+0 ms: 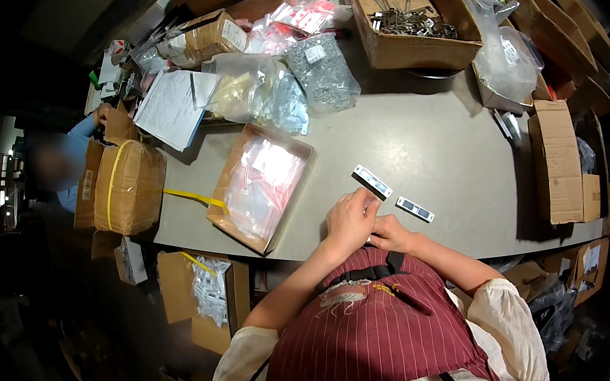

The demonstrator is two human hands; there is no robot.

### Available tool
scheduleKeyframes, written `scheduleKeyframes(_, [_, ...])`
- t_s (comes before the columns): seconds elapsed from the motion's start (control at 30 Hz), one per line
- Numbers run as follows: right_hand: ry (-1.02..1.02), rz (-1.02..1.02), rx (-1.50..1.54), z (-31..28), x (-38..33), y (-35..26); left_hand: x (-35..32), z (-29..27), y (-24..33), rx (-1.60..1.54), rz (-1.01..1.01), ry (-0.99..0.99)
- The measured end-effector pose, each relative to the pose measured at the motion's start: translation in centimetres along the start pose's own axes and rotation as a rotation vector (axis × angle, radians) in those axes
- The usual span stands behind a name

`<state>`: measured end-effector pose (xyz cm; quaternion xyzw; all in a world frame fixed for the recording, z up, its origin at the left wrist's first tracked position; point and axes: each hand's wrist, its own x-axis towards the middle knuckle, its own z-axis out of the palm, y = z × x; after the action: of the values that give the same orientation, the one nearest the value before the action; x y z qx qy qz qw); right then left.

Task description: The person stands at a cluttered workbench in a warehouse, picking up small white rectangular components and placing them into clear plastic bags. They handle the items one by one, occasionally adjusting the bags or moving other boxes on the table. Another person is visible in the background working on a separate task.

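My left hand [350,220] and my right hand [392,234] meet at the table's front edge, close against the apron. Both have their fingers curled and pinched together. A small pale bit shows between them, but the fingers hide what it is. Just beyond my left fingertips lies a small white rectangular piece with a blue-grey middle [373,181]. A similar white piece with a dark middle [415,209] rests to its right, beyond my right hand. Neither hand touches that right-hand piece.
Left of my hands stands a shallow cardboard box [271,237] of clear and pink plastic bags. Farther back are bags of small parts [322,71], papers [171,108] and a carton of metal pieces [421,51]. A person [78,146] is beside a taped carton [136,187] at left.
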<state>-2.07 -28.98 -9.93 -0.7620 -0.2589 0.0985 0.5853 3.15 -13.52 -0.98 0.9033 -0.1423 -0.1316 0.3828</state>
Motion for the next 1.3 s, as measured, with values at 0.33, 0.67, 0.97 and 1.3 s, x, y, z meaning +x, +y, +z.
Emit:
scheduleKeyframes(0.33, [-0.029, -0.019, -0.005, -0.4, 0.1, -0.4, -0.6, -0.3, 0.7, -0.036, 0.011, 0.041])
scheduleKeyframes(0.67, [0.225, 0.398, 0.639, 0.5, 0.6, 0.4, 0.8, -0.9, -6.7, -1.498, -0.338, -0.017])
scheduleKeyframes(0.97, [0.26, 0.639, 0.806, -5.4, 0.7, -9.1, -1.6, -9.7, -4.6, -1.882, -0.164, -0.334])
scheduleKeyframes(1.3, [0.277, 0.413, 0.246, -9.6, 2.8, -15.4, -1.9, -11.0, -2.7, -1.681, -0.226, -0.335])
